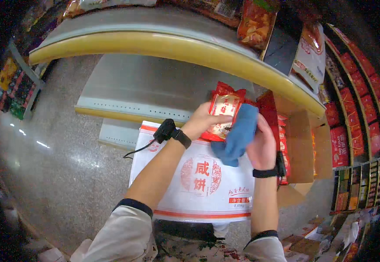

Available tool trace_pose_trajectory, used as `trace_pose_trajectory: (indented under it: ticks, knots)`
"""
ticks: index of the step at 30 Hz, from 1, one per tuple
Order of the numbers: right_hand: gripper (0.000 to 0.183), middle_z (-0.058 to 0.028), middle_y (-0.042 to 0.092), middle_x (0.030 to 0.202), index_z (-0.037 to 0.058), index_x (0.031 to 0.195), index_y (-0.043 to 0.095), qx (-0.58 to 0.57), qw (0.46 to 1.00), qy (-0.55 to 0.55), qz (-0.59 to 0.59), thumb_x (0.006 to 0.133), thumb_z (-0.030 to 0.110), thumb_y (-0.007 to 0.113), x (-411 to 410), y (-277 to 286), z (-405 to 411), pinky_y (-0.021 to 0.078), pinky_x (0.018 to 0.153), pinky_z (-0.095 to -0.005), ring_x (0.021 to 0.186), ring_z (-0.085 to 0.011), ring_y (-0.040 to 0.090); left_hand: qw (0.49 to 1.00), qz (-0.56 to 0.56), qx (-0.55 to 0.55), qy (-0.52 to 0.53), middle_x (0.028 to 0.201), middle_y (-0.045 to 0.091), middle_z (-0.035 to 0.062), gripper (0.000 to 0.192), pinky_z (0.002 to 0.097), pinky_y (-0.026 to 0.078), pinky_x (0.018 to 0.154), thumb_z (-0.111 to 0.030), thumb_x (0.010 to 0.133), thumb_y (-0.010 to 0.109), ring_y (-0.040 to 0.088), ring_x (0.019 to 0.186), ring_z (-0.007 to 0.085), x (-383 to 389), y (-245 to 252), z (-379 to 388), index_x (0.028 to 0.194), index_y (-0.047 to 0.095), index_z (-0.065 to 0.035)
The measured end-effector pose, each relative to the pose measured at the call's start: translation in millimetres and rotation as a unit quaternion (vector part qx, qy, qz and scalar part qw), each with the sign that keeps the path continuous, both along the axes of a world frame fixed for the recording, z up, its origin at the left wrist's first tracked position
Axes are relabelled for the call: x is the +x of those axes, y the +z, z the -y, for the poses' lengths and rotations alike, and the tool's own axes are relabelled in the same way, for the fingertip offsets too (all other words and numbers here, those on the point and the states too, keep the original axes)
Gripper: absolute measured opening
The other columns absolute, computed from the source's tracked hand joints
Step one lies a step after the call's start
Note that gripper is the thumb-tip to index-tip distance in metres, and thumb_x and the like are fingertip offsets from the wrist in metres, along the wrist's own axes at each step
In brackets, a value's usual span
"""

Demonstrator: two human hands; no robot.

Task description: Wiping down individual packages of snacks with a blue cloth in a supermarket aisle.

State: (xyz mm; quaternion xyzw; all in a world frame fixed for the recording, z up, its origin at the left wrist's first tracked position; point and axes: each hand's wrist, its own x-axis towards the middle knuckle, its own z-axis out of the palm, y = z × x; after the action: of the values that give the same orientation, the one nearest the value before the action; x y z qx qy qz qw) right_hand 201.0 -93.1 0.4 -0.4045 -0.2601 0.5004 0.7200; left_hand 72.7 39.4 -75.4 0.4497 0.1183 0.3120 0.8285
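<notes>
A red plastic food packet (223,101) with a pale printed window is gripped by my left hand (203,121), the thumb lying across its front. My right hand (264,144) holds a blue cloth (242,127) against the packet's right side. One end of the cloth hangs down over a white carton (163,163) with red print. That carton lies below both hands, in front of my body. Part of the packet is hidden behind the cloth and my left thumb.
Grey metal shelves (137,88) with a yellow front rail (150,41) stand ahead. At right is an open cardboard box (299,147) holding red packets (283,144). Shelves of red goods (357,98) line the far right; grey floor (59,147) spreads at left.
</notes>
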Motion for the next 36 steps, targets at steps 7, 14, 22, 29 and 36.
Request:
trace_pose_trajectory:
  ticks: [7,14,22,29,36]
  knots:
    - [0.023,-0.0071,0.062,0.094,-0.001,0.107,0.056,-0.083,0.926,-0.102,0.354,0.086,0.008,0.056,-6,-31,-36,0.0459,0.076,-0.0268,0.082,-0.0145,0.058,0.993,-0.048,0.096,0.051,0.09,0.066,0.0036,0.023,0.0271,0.05,0.071,-0.001,0.079,0.061,0.062,0.08,0.0102,-8,5,-6,0.102,0.061,0.0004]
    - [0.043,-0.0048,0.063,0.089,-0.0012,0.1,0.061,-0.229,0.946,-0.012,0.229,0.092,0.04,0.051,12,-66,-65,0.0469,0.072,-0.0289,0.08,-0.0149,0.059,0.866,-0.322,0.364,0.119,0.08,0.065,0.0109,0.022,0.0344,0.048,0.067,-0.014,0.079,0.063,0.06,0.073,0.0157,-16,22,-15,0.091,0.059,0.0043]
    - [0.035,-0.0172,0.068,0.087,-0.0063,0.096,0.061,-0.075,0.821,-0.209,0.527,0.088,0.027,0.055,8,-81,-102,0.0474,0.071,-0.0391,0.078,-0.0279,0.064,0.942,-0.223,0.251,0.011,0.075,0.064,0.0035,0.025,0.0284,0.047,0.064,-0.02,0.076,0.071,0.056,0.067,0.0102,-39,27,-26,0.088,0.063,0.0001]
    - [0.033,-0.014,0.068,0.094,-0.0011,0.1,0.064,-0.137,0.912,-0.164,0.351,0.089,0.029,0.054,-4,-106,-114,0.0456,0.074,-0.0382,0.087,-0.0259,0.063,0.933,-0.286,0.219,-0.016,0.079,0.066,0.0068,0.024,0.03,0.048,0.065,-0.015,0.074,0.07,0.06,0.069,0.0131,-50,-12,-44,0.092,0.063,-0.0002]
    - [0.032,-0.0136,0.067,0.103,0.0035,0.11,0.064,-0.157,0.944,-0.096,0.274,0.089,0.027,0.056,6,-113,-115,0.0451,0.085,-0.0361,0.098,-0.0285,0.061,0.943,-0.22,0.236,-0.082,0.101,0.065,0.0027,0.043,0.029,0.047,0.081,-0.017,0.079,0.069,0.059,0.089,0.0126,-47,-11,-46,0.117,0.055,-0.001]
